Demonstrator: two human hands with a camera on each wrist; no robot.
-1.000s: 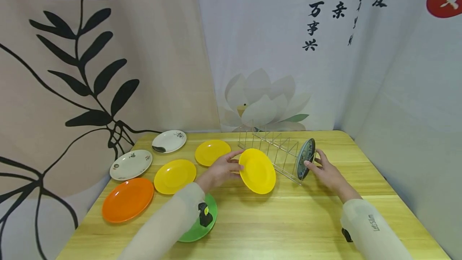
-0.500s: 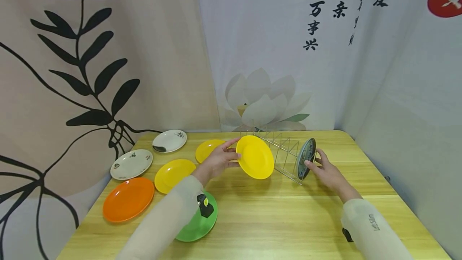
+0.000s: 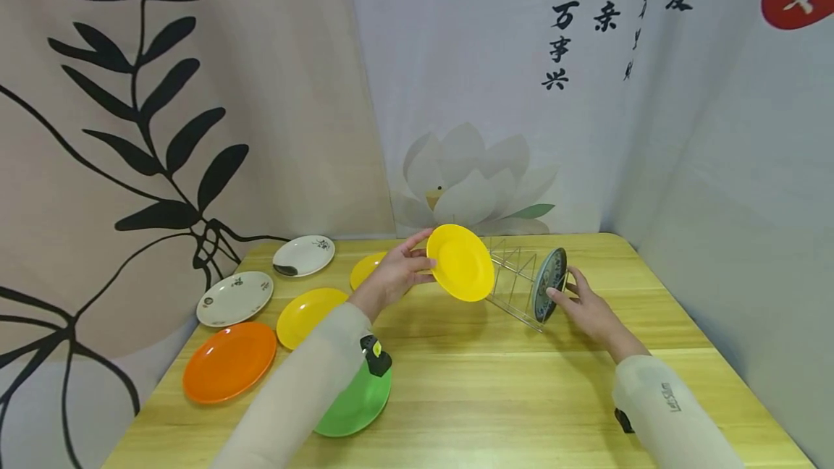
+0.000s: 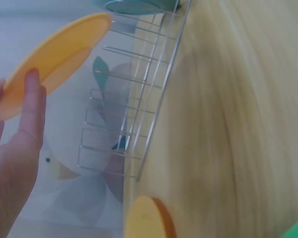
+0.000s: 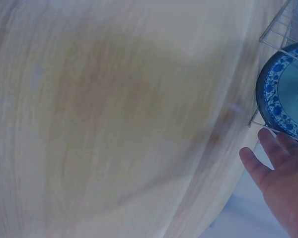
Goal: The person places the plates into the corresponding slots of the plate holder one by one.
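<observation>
My left hand (image 3: 399, 273) grips a yellow plate (image 3: 460, 263) by its left rim. The plate is raised above the table and tilted, in front of the left part of a wire dish rack (image 3: 516, 273). In the left wrist view my fingers (image 4: 33, 106) lie against the orange-tinted yellow plate (image 4: 57, 62), apart from the rack. A blue-patterned plate (image 3: 550, 285) stands upright at the rack's right end. My right hand (image 3: 589, 313) holds that plate's right edge, thumb on the plate, fingers beyond the end wire. In the right wrist view some fingertips (image 5: 266, 136) are at the wire; the rest is cut off.
On the wooden table (image 3: 482, 396) lie a green plate (image 3: 358, 400), an orange plate (image 3: 230, 362), yellow plates (image 3: 309, 315) and white patterned plates (image 3: 236, 298), all to the left. Curtains (image 3: 293, 93) stand behind and at the right. My left sleeve (image 3: 313, 386) partly covers the green plate.
My left hand has lifted the yellow plate higher and farther back, and the plate now covers the rack's left part. My right hand and the blue-patterned plate have stayed in place.
</observation>
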